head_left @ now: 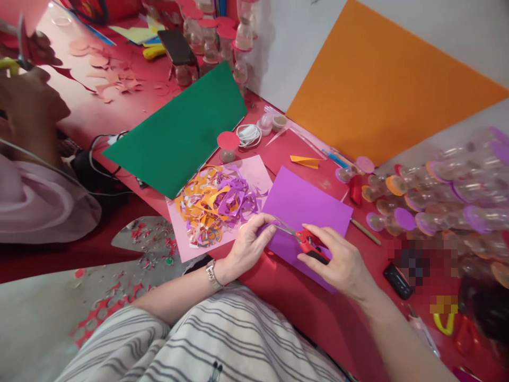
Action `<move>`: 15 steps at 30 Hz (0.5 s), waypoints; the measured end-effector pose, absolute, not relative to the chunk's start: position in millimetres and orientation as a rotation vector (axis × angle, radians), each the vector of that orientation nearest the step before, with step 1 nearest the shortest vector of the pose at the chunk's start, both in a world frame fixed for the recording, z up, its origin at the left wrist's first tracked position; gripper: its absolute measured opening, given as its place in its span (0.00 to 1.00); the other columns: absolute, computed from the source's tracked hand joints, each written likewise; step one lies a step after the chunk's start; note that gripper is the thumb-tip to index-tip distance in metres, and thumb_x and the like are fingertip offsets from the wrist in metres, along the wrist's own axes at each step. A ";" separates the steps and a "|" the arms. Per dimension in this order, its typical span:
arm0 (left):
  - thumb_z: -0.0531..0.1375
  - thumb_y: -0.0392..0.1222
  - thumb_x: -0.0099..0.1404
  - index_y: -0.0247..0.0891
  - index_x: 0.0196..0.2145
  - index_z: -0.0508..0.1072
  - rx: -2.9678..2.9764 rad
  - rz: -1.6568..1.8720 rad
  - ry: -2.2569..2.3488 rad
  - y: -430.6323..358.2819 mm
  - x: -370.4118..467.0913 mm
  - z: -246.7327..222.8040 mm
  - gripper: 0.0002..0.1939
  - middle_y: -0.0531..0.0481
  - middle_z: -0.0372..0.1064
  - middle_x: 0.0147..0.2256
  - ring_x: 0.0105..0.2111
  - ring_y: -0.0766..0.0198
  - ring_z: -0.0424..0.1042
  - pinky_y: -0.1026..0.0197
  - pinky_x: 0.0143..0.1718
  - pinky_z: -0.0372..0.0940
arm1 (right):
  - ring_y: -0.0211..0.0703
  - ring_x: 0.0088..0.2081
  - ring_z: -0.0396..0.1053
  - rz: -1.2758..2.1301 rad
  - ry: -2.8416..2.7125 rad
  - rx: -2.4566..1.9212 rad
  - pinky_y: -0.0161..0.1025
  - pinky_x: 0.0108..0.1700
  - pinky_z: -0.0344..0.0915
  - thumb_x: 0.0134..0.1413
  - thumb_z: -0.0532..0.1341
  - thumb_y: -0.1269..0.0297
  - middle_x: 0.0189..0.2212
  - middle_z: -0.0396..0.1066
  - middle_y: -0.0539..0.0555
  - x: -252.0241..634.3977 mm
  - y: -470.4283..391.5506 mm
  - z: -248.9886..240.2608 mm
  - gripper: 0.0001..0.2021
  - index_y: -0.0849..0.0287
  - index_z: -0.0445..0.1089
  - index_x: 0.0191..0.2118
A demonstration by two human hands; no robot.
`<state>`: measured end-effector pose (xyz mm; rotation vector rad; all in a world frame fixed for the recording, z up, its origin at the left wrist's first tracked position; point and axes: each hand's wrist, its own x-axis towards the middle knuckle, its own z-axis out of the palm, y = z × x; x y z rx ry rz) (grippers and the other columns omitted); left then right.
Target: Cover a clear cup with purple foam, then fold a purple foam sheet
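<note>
Red-and-black handled scissors [309,245] are gripped in my right hand [344,262], their blades pointing left. My left hand [254,241] is closed in a pinch on a small piece of purple paper [260,229] at the blade tips; most of that piece is hidden by my fingers. Under both tools and hands lies a flat purple sheet [306,199]. Left of it, a heap of orange and purple paper scraps [222,196] rests on a pink sheet [181,246], close to my left hand.
A green board [183,127] and an orange sheet [382,79] stand behind. Stacked clear plastic cups [457,185] crowd the right side. A white coiled cable [248,136] lies mid-table. At left, another person's hands [32,90] hold scissors. Scraps litter the floor [51,297].
</note>
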<state>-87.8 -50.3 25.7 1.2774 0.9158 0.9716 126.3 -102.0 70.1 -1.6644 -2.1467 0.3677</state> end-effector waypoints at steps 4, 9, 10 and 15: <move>0.56 0.59 0.67 0.38 0.33 0.68 1.240 0.969 0.921 -50.2 -85.5 25.1 0.19 0.53 0.65 0.29 0.29 0.67 0.62 0.65 0.32 0.61 | 0.47 0.41 0.76 0.364 -2.181 -1.625 0.43 0.44 0.73 0.60 0.60 0.49 0.41 0.76 0.58 126.5 -99.1 70.7 0.24 0.58 0.68 0.56; 0.57 0.61 0.66 0.38 0.31 0.67 1.181 0.983 0.927 -50.9 -82.8 22.0 0.21 0.53 0.64 0.28 0.28 0.67 0.61 0.65 0.32 0.61 | 0.46 0.39 0.76 0.373 -2.183 -1.619 0.43 0.43 0.74 0.60 0.60 0.50 0.39 0.76 0.57 124.5 -96.2 70.3 0.23 0.57 0.68 0.56; 0.57 0.61 0.66 0.38 0.31 0.67 1.169 0.983 0.923 -51.1 -82.5 21.3 0.21 0.53 0.64 0.28 0.28 0.67 0.61 0.65 0.32 0.60 | 0.46 0.38 0.76 0.369 -2.183 -1.615 0.43 0.42 0.74 0.60 0.60 0.50 0.38 0.76 0.57 123.9 -95.7 70.3 0.23 0.57 0.68 0.56; 0.58 0.61 0.65 0.38 0.32 0.67 1.112 0.990 0.913 -52.6 -81.1 18.3 0.21 0.53 0.64 0.29 0.29 0.67 0.62 0.65 0.32 0.61 | 0.45 0.37 0.76 0.309 -2.213 -1.592 0.41 0.41 0.74 0.62 0.58 0.48 0.37 0.76 0.56 121.0 -93.6 71.0 0.23 0.58 0.68 0.55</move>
